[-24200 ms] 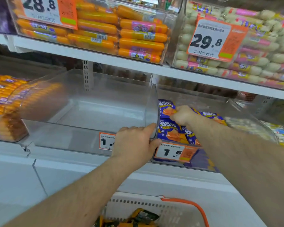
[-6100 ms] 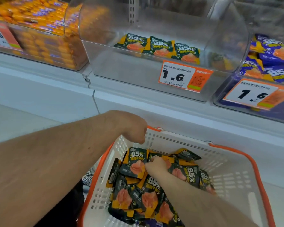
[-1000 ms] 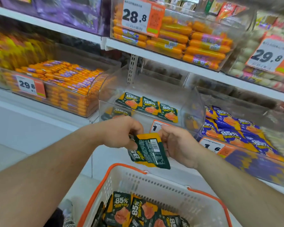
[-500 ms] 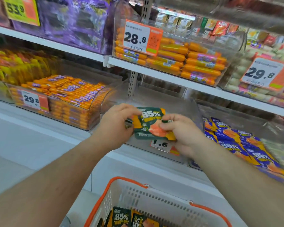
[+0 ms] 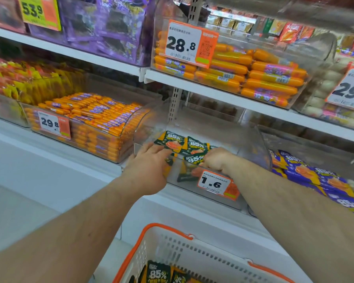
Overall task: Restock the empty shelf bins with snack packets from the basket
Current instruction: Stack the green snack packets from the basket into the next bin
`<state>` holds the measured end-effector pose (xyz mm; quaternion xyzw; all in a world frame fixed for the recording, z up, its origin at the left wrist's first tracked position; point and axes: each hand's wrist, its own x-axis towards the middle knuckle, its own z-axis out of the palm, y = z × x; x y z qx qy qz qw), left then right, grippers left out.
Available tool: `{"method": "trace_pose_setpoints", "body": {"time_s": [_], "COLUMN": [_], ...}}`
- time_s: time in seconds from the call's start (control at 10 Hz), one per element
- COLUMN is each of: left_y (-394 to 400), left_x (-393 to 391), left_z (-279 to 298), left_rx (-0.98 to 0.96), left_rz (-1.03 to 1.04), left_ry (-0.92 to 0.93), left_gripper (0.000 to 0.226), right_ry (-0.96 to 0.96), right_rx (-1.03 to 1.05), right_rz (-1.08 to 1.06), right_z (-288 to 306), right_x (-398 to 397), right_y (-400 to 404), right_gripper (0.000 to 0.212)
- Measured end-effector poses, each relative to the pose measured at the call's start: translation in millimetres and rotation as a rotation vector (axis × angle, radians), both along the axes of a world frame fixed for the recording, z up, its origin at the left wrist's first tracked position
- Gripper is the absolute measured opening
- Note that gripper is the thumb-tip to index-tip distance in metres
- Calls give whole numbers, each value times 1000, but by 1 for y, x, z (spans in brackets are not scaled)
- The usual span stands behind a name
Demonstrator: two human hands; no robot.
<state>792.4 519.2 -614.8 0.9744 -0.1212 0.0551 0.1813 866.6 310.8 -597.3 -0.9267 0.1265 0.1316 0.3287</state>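
A clear shelf bin (image 5: 255,144) with a 1.6 price tag (image 5: 214,183) holds a back row of green-and-yellow "85%" snack packets (image 5: 173,140). Both my hands reach over its front wall. My right hand (image 5: 218,158) grips a green packet (image 5: 195,159) just inside the bin. My left hand (image 5: 149,162) lies with fingers stretched out, its tips on another packet (image 5: 169,160) at the bin's left front. More packets show through the front wall below. The white basket with orange rim (image 5: 168,240) sits below, with packets (image 5: 158,272) in it.
A bin of blue "85%" packets (image 5: 313,176) stands to the right. On the left is a bin of orange sausages (image 5: 94,119). The shelf above (image 5: 223,92) carries larger orange sausages and overhangs the bin. A white cabinet front runs beneath.
Both hands have moved forward and down from in front of the bin into it, carrying the green packets over the front wall. My left hand's fingers have straightened.
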Motion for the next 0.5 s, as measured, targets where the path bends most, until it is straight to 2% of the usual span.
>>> {"method": "trace_pose_setpoints", "body": {"time_s": [0.1, 0.2, 0.3, 0.4, 0.5], "left_y": [-1, -3, -4, -5, -6], "left_x": [-1, -2, -3, -2, -2], "left_z": [0, 1, 1, 0, 0], "left_rx": [-11, -11, -7, 11, 14], "left_rz": [-3, 3, 17, 21, 24], "left_ry": [-6, -13, -4, 0, 0], "left_gripper": [65, 61, 61, 67, 69], "right_ry": [132, 220, 155, 60, 79], "right_rx": [-349, -516, -528, -219, 23], "right_rz": [185, 305, 340, 248, 234], "right_z": [-1, 2, -6, -18, -48], "right_x": [2, -1, 9, 18, 48], "right_y": [7, 9, 5, 0, -13], "right_gripper": [26, 25, 33, 26, 44]}}
